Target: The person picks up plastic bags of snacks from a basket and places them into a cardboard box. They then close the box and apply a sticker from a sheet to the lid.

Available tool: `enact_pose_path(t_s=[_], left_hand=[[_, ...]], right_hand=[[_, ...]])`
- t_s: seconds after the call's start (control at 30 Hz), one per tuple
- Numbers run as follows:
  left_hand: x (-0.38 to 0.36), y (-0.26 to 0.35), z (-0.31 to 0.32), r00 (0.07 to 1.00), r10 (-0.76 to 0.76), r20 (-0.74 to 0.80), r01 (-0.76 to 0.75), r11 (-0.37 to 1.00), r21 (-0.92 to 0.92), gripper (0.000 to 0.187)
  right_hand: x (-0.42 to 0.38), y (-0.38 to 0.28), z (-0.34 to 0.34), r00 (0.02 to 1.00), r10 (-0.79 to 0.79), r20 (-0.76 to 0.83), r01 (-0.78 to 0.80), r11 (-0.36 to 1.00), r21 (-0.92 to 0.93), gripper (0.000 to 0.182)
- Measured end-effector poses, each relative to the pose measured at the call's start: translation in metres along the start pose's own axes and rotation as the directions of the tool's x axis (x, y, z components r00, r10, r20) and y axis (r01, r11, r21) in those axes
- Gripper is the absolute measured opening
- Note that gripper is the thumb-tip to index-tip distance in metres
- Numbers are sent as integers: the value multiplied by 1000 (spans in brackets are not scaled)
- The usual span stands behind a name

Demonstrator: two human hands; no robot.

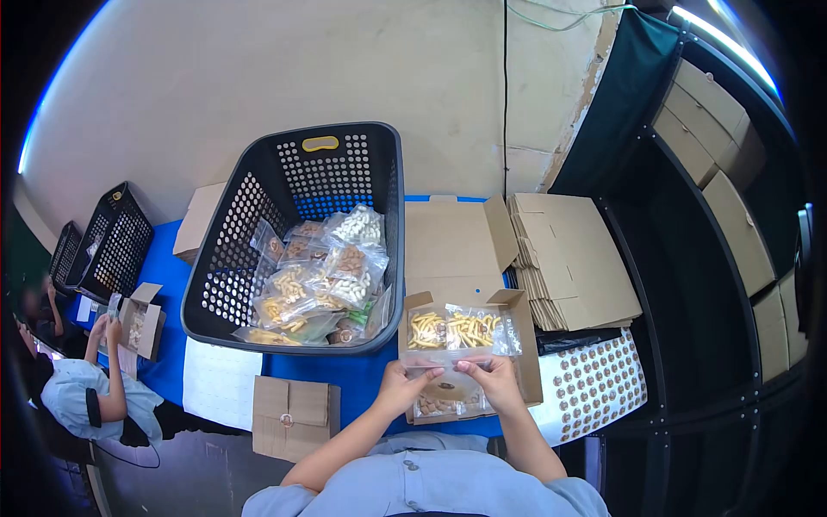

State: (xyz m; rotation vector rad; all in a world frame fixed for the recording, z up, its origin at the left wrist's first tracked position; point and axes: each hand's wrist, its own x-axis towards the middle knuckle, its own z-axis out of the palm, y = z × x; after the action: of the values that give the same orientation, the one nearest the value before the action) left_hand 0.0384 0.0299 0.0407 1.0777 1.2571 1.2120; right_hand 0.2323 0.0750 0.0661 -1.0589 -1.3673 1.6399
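Note:
My left hand [403,385] and my right hand [493,381] pinch the two sides of a clear plastic bag [447,376] between thumbs and fingers. The bag is over an open cardboard box [531,379] whose lid [448,250] is folded back. Inside the box, beyond my hands, lie clear bags with pale yellow sticks [472,330]. Nearer to me in the box is a bag with small light-brown pieces [444,407]. What the held bag contains is hard to make out.
A black basket [392,215] of filled bags stands left of the box. Flattened cartons [586,258] and a sticker sheet [594,388] are at the right. A closed box [293,414] sits front left. Further left, another person [95,396] handles a box.

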Motion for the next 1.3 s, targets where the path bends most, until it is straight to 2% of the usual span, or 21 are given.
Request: enact_pose_path(t_s=[0.13, 0.2, 0.3, 0.33, 0.4, 0.43, 0.5, 0.53, 0.57, 0.63, 0.67, 0.77, 0.83, 0.9, 0.93, 0.97, 1.03, 1.1, 1.2, 1.27, 1.3], left_hand=[[2, 1, -9, 993, 34, 112, -23, 994, -106, 25], [3, 9, -16, 944, 58, 324, 5, 982, -188, 35], [4, 12, -23, 922, -34, 385, 90, 988, -127, 43], [3, 19, -21, 922, -33, 385, 89, 988, -128, 43], [-1, 36, -13, 989, 75, 128, -76, 997, -2, 52], [-1, 32, -11, 989, 76, 125, -76, 997, -2, 52], [-2, 19, -8, 975, 200, 98, -203, 979, 27, 64], [-4, 16, -3, 972, 214, 101, -222, 973, 67, 82], [-6, 13, 0, 972, 214, 100, -221, 973, 69, 82], [-11, 6, 4, 887, 337, 315, -415, 881, 228, 103], [-12, 1, 3, 881, 265, 392, -323, 942, 91, 118], [-13, 21, -5, 823, 255, 508, -379, 912, 155, 122], [-26, 39, 2, 829, 280, 485, -422, 882, 211, 115], [-29, 43, 4, 831, 305, 465, -461, 846, 269, 109], [-28, 41, 3, 842, 217, 495, -421, 837, 349, 103], [-26, 40, 3, 848, 124, 516, -380, 820, 428, 98], [-26, 37, 2, 823, 147, 548, -419, 808, 413, 83], [-23, 37, 0, 755, 194, 626, -508, 776, 372, 55], [-25, 40, 0, 741, 241, 626, -577, 706, 412, 45], [-27, 41, 2, 744, 218, 632, -575, 689, 440, 45], [-28, 41, 2, 744, 191, 640, -575, 672, 467, 44]], right_hand=[[-6, -16, -16, 993, -9, 121, 7, 1000, 15, 26], [-12, -25, -27, 964, -18, 267, 41, 996, -83, 33], [-16, -28, -35, 955, -6, 296, 31, 996, -82, 37], [-17, -29, -34, 955, -6, 297, 32, 996, -83, 37], [-18, -30, -29, 988, -102, 113, 109, 992, -56, 36], [-19, -31, -21, 988, -102, 116, 109, 992, -57, 36], [-24, -28, -3, 950, -311, -32, 298, 931, -210, 34], [-23, -21, -2, 935, -349, 65, 350, 875, -334, 36], [-24, -20, 3, 935, -349, 66, 350, 876, -333, 36], [-25, -28, 27, 879, -387, 278, 471, 795, -382, 42], [-23, -25, 30, 866, -395, 307, 487, 806, -337, 49], [-19, -28, 30, 828, -483, 284, 551, 795, -256, 53], [-16, -18, 28, 858, -443, 260, 512, 779, -361, 64], [-17, -21, 32, 881, -473, -19, 374, 721, -583, 79], [-16, -26, 35, 871, -477, -116, 356, 777, -519, 87], [-14, -33, 35, 872, -477, -106, 362, 775, -518, 87], [-14, -44, 29, 877, -477, -65, 377, 764, -523, 89], [-9, -38, 14, 901, -434, 23, 380, 762, -525, 77], [-8, -22, 3, 895, -427, 125, 435, 782, -445, 55], [-6, -13, -2, 966, -257, 13, 257, 961, -104, 29], [-6, -14, -5, 966, -258, 17, 258, 961, -104, 29]])
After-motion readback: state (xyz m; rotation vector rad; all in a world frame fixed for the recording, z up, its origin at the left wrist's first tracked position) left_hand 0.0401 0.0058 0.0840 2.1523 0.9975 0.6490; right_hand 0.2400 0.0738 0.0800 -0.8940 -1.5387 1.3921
